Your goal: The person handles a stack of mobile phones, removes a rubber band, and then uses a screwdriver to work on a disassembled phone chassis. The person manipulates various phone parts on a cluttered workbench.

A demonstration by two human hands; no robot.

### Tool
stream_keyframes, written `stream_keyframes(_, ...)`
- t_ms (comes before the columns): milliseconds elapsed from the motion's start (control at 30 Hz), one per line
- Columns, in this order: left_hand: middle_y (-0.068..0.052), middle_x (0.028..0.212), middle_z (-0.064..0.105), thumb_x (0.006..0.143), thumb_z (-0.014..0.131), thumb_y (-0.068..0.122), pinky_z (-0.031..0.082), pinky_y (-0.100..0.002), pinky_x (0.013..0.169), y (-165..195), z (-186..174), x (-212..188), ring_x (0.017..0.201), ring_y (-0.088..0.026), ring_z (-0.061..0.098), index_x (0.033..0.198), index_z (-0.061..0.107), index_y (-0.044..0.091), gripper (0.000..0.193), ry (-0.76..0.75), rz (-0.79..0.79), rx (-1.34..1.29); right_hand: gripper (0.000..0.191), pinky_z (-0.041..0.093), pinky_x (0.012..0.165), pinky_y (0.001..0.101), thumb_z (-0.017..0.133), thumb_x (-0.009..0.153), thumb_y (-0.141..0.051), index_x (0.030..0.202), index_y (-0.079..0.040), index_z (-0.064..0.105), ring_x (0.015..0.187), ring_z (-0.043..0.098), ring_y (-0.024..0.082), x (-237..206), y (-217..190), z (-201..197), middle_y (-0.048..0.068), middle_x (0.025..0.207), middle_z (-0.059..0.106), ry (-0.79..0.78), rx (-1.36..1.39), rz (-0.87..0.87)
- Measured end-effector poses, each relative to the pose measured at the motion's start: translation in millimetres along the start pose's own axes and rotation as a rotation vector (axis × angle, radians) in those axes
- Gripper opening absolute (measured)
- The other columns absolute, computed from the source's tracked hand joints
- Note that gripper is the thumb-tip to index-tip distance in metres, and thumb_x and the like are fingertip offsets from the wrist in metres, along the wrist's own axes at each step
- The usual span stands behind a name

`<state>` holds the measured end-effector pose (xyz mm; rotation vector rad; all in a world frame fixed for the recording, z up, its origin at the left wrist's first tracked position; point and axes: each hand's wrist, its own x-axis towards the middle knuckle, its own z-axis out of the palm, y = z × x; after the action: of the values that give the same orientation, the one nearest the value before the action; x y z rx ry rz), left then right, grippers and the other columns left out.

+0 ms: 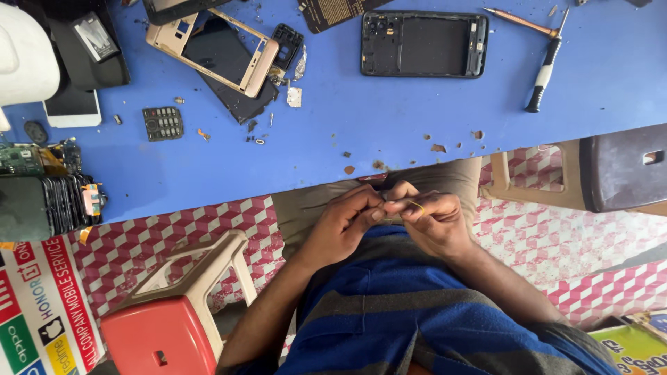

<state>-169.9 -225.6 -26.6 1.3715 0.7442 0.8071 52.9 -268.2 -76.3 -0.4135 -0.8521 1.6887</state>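
Two hands meet over the lap, below the blue worktable [389, 132] edge; left hand [345, 223] and right hand [432, 221] both pinch a small part with a thin yellow strip [417, 206], mostly hidden by fingertips; judgement: steady grip, gentle pull; black phone frame [424, 44] lies well apart on the table.

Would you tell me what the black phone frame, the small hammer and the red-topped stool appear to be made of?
The black rectangular phone frame looks like matte moulded plastic, though metal cannot be excluded. The small hammer seems to have a dull metal head and a black grip, probably rubber or plastic. The red-topped stool looks like smooth plastic, with beige legs.
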Motion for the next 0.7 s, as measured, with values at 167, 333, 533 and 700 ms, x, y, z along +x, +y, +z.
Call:
stream_keyframes(167,-0.003,0.091,0.058,0.105,0.06,0.018,0.047,-0.027,0.07,-11,12,-3,0.08,-0.012,0.056,0.101,0.064,0.003,0.016,0.042,-0.09,0.014,0.023,0.057,0.103,0.0457,0.062,0.106,0.005,0.121,-0.004,0.077,0.116,0.069,0.032,-20,5,-7,0.019,0.138,0.07,0.194,0.129,0.038)
stream_keyframes(333,-0.002,0.086,0.061,0.099,0.066,0.013,0.048,-0.028,0.065,-28,39,-11,0.076,-0.01,0.058,0.098,0.065,0.005,0.008,0.034,-0.221,-0.083,0.027,0.066,0.083,0.046,0.069,0.097,0.006,0.124,0.002,0.073,0.097,0.078,0.036,-25,-19,3,0.022,0.136,0.07,0.106,0.213,-0.101)
stream_keyframes(533,-0.003,0.083,0.062,0.101,0.07,0.014,0.047,-0.029,0.065,-28,37,-28,0.073,-0.011,0.058,0.097,0.062,0.006,0.011,0.063,-0.13,0.006,0.015,0.065,0.09,0.0447,0.073,0.099,0.0,0.112,0.006,0.069,0.109,0.073,0.033,-17,-43,30,0.022,0.119,0.072,0.166,-0.813,-0.043)
stream_keyframes(700,-0.003,0.086,0.068,0.097,0.07,0.016,0.052,-0.028,0.066,6,-24,-62,0.076,-0.012,0.065,0.101,0.067,0.006,0.011,0.249,-0.079,0.1,0.012,0.066,0.093,0.0438,0.073,0.101,-0.002,0.109,0.006,0.068,0.103,0.076,0.03,-12,-16,47,0.021,0.119,0.073,0.18,-0.687,-0.006)
